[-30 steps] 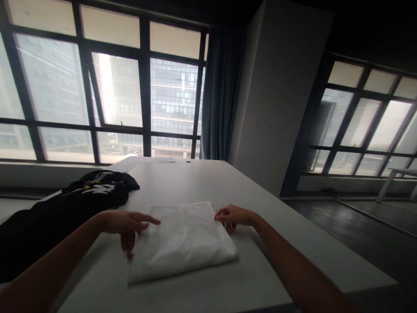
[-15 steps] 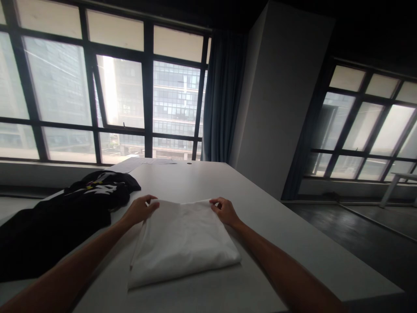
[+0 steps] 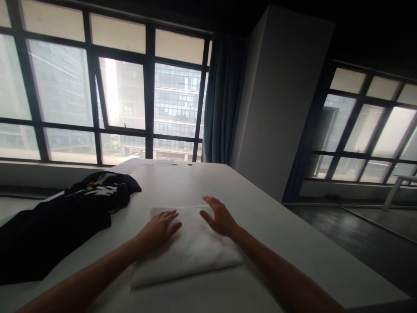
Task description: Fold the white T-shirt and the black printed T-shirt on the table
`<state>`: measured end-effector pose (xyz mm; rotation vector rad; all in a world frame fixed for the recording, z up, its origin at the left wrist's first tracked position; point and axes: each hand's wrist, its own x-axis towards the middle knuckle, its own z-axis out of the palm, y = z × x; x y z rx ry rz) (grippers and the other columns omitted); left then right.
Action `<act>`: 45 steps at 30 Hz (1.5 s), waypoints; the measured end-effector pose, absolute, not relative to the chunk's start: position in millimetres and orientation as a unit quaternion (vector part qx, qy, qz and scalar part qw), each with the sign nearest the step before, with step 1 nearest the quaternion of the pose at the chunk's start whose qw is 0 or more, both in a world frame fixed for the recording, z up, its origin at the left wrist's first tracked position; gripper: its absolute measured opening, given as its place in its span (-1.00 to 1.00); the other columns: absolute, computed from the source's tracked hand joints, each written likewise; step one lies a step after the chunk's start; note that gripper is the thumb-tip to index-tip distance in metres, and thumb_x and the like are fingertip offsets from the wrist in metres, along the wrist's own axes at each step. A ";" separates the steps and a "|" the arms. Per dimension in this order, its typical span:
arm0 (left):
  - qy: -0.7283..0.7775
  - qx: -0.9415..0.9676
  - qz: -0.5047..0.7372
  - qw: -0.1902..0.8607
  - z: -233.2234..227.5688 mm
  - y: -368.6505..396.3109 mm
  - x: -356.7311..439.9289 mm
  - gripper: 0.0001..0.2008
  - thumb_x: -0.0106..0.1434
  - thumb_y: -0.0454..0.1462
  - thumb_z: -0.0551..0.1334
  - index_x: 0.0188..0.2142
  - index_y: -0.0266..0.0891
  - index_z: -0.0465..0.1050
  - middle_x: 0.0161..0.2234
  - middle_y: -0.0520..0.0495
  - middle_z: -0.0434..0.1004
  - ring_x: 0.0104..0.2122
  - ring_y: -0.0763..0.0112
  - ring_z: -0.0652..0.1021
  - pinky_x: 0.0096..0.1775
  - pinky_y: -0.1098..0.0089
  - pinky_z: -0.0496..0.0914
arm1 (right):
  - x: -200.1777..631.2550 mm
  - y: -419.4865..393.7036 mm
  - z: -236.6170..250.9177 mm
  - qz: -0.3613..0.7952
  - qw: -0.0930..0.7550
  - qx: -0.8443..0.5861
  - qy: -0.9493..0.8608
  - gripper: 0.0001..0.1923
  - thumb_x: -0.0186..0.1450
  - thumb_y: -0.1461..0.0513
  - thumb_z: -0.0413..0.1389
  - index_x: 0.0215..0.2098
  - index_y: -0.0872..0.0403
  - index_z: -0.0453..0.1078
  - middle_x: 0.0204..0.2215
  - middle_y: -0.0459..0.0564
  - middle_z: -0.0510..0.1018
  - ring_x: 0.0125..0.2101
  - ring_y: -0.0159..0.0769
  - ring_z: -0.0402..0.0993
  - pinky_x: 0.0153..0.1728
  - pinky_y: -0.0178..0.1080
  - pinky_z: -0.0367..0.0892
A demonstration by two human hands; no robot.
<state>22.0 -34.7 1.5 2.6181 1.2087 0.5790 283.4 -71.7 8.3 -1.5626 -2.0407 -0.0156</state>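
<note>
A folded white cloth garment [image 3: 192, 250] lies flat on the white table [image 3: 260, 230] in front of me; its exact kind cannot be made out. My left hand [image 3: 159, 232] is open over its left part, palm down with the fingers stretched forward, somewhat blurred. Over the right far corner, my right hand [image 3: 220, 217] is also open, thumb apart from the fingers. Whether either palm presses on the cloth is hard to see. Neither hand grips anything.
Left of the white cloth lies a heap of black clothing [image 3: 65, 217] with a white and yellow print. Papers [image 3: 146, 162] rest at the table's far end. Beyond stand windows, a blue curtain [image 3: 221, 104] and a grey pillar [image 3: 276, 100].
Both hands have let go of the cloth's far corners and opened. My left hand has moved right and nearer, over the cloth; my right hand has shifted slightly inward. The cloth's far edge lies lower.
</note>
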 end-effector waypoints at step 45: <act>0.281 0.951 -0.006 0.129 -7.3 -31.7 4.7 -0.34 0.36 0.16 -0.13 0.37 0.04 -0.03 0.41 -0.05 -0.17 0.38 0.08 -0.06 0.29 -0.09 -0.13 | 498.2 -54.2 -16.5 -0.070 0.308 -0.896 -0.314 -0.41 0.20 0.30 0.06 0.21 0.21 0.23 0.02 0.35 0.43 0.04 -0.03 0.39 0.01 -0.12 0.28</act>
